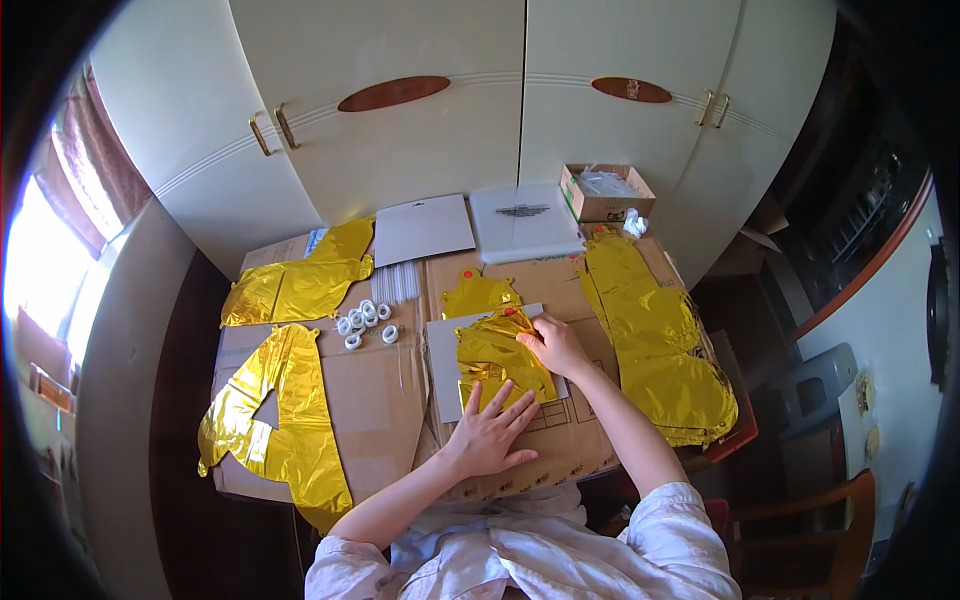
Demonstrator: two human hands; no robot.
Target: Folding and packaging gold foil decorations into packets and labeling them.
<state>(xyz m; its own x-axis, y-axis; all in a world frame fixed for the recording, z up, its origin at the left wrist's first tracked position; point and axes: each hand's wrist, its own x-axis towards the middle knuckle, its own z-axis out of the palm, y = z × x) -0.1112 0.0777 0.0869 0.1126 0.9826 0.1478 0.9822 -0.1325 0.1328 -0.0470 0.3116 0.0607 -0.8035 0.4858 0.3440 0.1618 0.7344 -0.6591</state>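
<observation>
A gold foil balloon (500, 355), folded into a creased packet, lies on a pale card sheet (443, 370) in front of me. My left hand (490, 437) rests flat with fingers spread, the fingertips on the balloon's near edge. At its right edge, the thumb and fingers of my right hand (555, 346) pinch the foil. Just beyond, another gold foil piece (478, 294) with a red dot sticks out past the card; whether it joins the packet I cannot tell.
Flat gold foil balloons lie at the left (300, 400), far left (310, 280) and right (650, 340). White ribbon rolls (365, 318) cluster left of the card. Behind are a grey sheet (425, 230), a clear plastic packet (525, 225) and a small box (600, 205) by the cupboard (400, 150).
</observation>
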